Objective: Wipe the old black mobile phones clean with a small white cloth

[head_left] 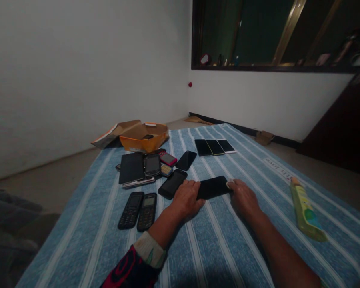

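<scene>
A black smartphone lies lengthwise between my hands, its dark screen facing up. My left hand is closed on its left end, thumb along the near edge. At the opposite end, the fingers of my right hand are pinched around a small white wad, pressed against the phone's edge; its kind is hard to make out. Just left of my left hand rests another black smartphone. Two keypad phones, one black and one with a pale screen, lie side by side nearer me.
A pile of phones with a black tablet-like device sits at left, before an open orange cardboard box. Three smartphones line up farther back. A yellow-green bottle lies at right on the striped blue cloth.
</scene>
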A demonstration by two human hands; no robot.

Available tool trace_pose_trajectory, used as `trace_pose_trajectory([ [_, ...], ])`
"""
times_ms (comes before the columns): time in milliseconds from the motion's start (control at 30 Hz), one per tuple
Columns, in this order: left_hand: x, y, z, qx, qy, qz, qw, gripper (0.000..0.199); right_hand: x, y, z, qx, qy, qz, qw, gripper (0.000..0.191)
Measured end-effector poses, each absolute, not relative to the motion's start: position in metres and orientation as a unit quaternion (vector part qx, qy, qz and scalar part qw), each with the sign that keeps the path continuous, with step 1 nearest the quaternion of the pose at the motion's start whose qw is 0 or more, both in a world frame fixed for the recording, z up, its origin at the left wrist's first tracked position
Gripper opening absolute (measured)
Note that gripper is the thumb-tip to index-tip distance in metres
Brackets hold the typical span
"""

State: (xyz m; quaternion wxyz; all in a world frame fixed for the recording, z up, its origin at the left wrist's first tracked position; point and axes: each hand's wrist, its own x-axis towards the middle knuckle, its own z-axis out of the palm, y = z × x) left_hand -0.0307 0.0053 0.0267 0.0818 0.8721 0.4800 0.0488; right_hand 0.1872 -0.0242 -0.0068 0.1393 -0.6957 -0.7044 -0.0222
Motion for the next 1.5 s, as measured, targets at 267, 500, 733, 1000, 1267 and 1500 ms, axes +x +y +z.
trace_pose_trajectory([
  [267,-0.036,0.012,0.025,0.885,0.457,0.039,0.086,0.043,0.139,-0.044,-0.039,-0.455,-0.834,-0.123,0.286,0.024],
  [500,-0.037,0.012,0.025,0.883,0.454,0.050,0.105,0.040,0.143,-0.042,-0.038,-0.495,-0.825,-0.101,0.256,0.024],
  [733,-0.037,0.012,0.025,0.882,0.455,0.053,0.112,0.041,0.160,-0.038,-0.035,-0.579,-0.777,-0.101,0.226,0.029],
  [1000,-0.037,0.013,0.026,0.883,0.455,0.054,0.104,0.041,0.142,-0.040,-0.037,-0.518,-0.812,-0.103,0.248,0.029],
  [1267,-0.037,0.012,0.028,0.880,0.459,0.059,0.110,0.043,0.161,-0.035,-0.028,-0.600,-0.762,-0.089,0.225,0.032],
  [1500,-0.036,0.013,0.028,0.878,0.462,0.053,0.112,0.041,0.184,-0.027,-0.017,-0.671,-0.718,-0.058,0.176,0.032],
])
